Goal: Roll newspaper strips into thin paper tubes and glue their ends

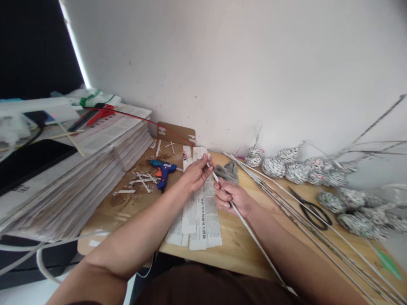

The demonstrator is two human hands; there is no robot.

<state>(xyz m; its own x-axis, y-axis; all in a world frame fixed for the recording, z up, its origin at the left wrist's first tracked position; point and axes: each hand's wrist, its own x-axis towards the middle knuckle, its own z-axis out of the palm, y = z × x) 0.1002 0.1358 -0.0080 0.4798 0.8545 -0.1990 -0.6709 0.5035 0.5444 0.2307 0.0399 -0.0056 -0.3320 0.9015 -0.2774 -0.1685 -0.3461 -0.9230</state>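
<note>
A long thin white paper rod (254, 239) runs diagonally from my fingers down toward the bottom edge. My left hand (199, 173) pinches its upper end between thumb and fingers. Lower on the same rod, my right hand (231, 195) is closed around it with curled fingers. Under and beside both hands lie printed newspaper strips (203, 220), overlapping on the wooden table (238, 250). A grey cloth (229, 171) lies just behind my right hand.
Left of my hands are a blue glue gun (163, 173), paper scraps (143, 180) and a tall newspaper stack (104, 165). To the right lie long paper rods (280, 197), black scissors (313, 212) and several woven paper gourd shapes (297, 171). A wall stands behind.
</note>
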